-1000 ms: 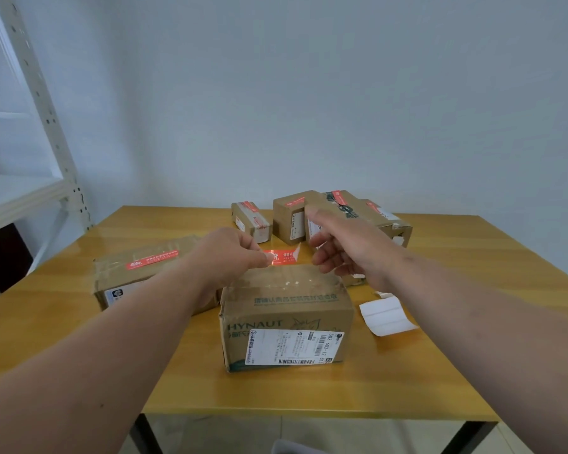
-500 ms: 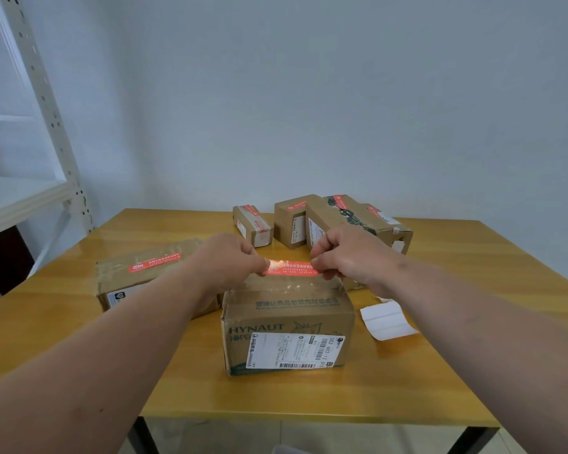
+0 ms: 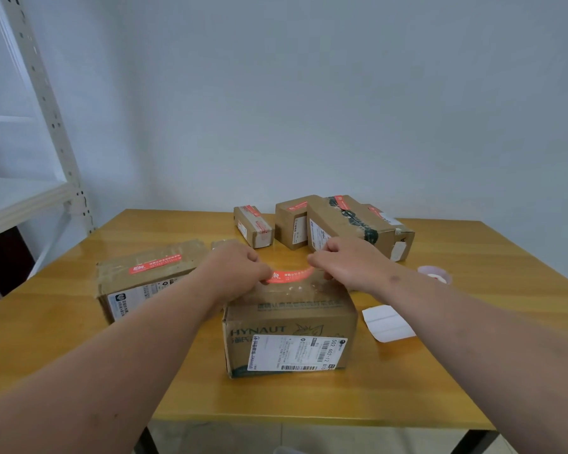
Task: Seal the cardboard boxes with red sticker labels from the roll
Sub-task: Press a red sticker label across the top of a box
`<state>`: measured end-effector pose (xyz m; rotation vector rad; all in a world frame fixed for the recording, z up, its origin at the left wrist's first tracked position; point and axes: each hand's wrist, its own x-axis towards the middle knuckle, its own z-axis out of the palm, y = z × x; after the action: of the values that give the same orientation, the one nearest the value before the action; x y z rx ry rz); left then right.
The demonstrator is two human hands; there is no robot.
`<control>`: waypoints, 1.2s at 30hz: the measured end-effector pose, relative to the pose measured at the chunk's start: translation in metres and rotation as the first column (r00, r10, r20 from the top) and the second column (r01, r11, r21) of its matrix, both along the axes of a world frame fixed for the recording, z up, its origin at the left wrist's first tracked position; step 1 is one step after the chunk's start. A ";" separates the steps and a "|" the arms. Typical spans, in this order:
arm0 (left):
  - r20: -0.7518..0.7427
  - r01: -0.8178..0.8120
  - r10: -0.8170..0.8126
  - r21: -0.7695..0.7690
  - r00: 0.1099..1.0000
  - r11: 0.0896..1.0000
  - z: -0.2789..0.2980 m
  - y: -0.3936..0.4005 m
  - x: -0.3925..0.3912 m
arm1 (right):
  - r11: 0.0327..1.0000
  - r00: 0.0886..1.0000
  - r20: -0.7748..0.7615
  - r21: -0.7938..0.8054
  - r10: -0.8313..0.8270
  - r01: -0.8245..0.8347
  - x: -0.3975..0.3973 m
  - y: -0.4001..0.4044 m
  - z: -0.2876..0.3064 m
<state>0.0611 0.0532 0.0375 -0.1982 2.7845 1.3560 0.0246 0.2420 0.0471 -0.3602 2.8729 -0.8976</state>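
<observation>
Both hands' grip (image 3: 235, 271) (image 3: 348, 268) pinches sticker (image 3: 289, 276) over box (image 3: 289, 326).

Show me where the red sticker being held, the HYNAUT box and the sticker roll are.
red sticker (image 3: 291, 276), head view, middle of the sagging strip.
HYNAUT box (image 3: 287, 322), head view, front face above the shipping label.
sticker roll (image 3: 435, 274), head view, its top rim.

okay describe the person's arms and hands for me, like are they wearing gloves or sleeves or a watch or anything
Both arms are bare from the bottom edge of the picture to the fingertips: no sleeves show in the frame. The left hand and the right hand wear no gloves. No watch, bracelet or ring shows on what is visible of the wrists and fingers.
</observation>
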 end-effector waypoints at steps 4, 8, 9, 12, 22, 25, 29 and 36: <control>0.008 -0.001 0.001 0.046 1.000 0.999 0.005 0.001 0.000 | 0.999 0.998 0.042 -0.003 0.045 -0.045 0.002 -0.004 0.004; 0.009 0.003 -0.004 0.013 1.000 1.000 0.005 0.003 -0.001 | 0.996 0.997 0.031 -0.051 0.077 -0.076 0.000 -0.005 0.004; 0.009 0.006 -0.006 -0.014 1.000 1.000 0.003 0.002 -0.001 | 0.996 0.997 0.030 -0.055 0.072 -0.070 -0.001 -0.005 0.003; -0.007 0.025 -0.026 -0.132 1.000 0.991 0.000 0.001 -0.003 | 0.997 0.997 0.014 -0.018 0.079 -0.078 -0.001 -0.006 0.000; -0.018 0.082 -0.101 -0.450 0.995 0.889 -0.004 0.003 -0.010 | 0.991 0.992 -0.028 0.061 0.123 -0.121 -0.004 -0.008 -0.007; -0.009 0.095 -0.114 -0.486 0.993 0.869 -0.003 0.005 -0.010 | 0.987 0.990 -0.015 0.077 0.142 -0.140 -0.004 -0.008 -0.008; -0.012 0.100 -0.122 -0.496 0.992 0.863 -0.002 0.006 -0.010 | 0.984 0.988 -0.003 0.094 0.152 -0.151 -0.005 -0.010 -0.008; 0.001 0.117 -0.138 -0.535 0.990 0.837 -0.003 0.008 -0.011 | 0.981 0.988 -0.008 0.119 0.154 -0.152 -0.007 -0.012 -0.011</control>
<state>0.0501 0.0608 0.0346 0.0051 3.0713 0.5272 0.0173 0.2301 0.0362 -0.5698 2.8497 -0.6989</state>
